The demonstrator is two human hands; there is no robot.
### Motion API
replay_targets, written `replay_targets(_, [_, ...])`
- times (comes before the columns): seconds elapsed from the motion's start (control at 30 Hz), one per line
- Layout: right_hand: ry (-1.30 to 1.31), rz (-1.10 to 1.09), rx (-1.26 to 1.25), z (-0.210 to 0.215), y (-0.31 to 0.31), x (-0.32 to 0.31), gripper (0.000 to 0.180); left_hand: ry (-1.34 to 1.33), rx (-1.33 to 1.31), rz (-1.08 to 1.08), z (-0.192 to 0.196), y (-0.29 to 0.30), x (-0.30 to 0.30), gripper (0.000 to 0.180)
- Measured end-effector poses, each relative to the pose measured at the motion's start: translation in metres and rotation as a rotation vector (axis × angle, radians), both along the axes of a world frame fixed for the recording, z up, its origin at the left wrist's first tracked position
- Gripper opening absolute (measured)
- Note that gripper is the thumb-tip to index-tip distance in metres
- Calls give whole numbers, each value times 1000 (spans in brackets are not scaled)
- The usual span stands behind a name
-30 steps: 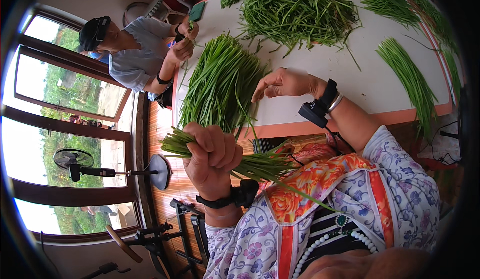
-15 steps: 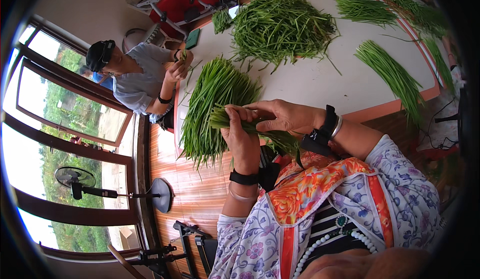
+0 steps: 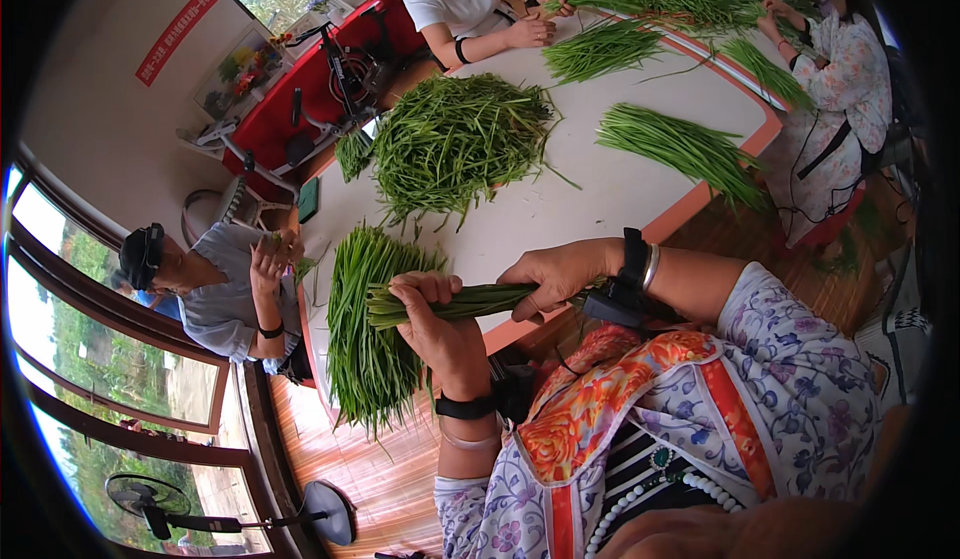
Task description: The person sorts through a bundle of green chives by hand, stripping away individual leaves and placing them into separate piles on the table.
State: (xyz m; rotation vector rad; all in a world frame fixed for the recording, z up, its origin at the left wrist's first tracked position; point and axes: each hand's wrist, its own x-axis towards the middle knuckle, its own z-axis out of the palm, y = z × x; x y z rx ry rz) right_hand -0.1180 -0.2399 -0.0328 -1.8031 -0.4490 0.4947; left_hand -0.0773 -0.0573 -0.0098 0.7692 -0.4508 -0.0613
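A slim bunch of long green chives (image 3: 485, 302) lies crosswise between my hands above the near table edge. My left hand (image 3: 440, 337) is closed round its left part, with the cut ends sticking out past the fingers. Farther along, my right hand (image 3: 568, 275) grips the same bunch, thumb on the near side; the leafy end runs on behind my right wrist, partly hidden. Just left of and under my left hand, a thick stack of chives (image 3: 365, 344) rests on the table corner, its tips hanging over the edge.
On the white table (image 3: 545, 214) lie a large loose heap of greens (image 3: 460, 139), a neat bunch (image 3: 680, 149) at right and another bunch (image 3: 600, 51) behind. Co-workers sit at left (image 3: 225, 289), at the far side (image 3: 465, 9) and at right (image 3: 840, 74). A standing fan (image 3: 325, 514) is lower left.
The view has swung right and up, bringing more co-workers in. My hands have moved apart along the bunch, which now lies straighter and more level between them.
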Motion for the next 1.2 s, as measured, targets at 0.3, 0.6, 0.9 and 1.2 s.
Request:
replay_targets(0.3, [-777, -290, -237, 12, -15, 9, 61, -108, 64, 249, -1, 2, 0, 34])
replay_targets(0.6, [-685, -239, 219, 1, 41, 8, 66, -173, 246, 287, -5, -14, -19, 38])
replay_targets(0.9, [-393, -192, 308, -3, 38, 8, 67, -75, 197, 162, -10, -15, -19, 37])
replay_targets(1.2, [-644, -237, 80, -13, 25, 10, 65, 70, 205, -45, -20, -11, -10, 33])
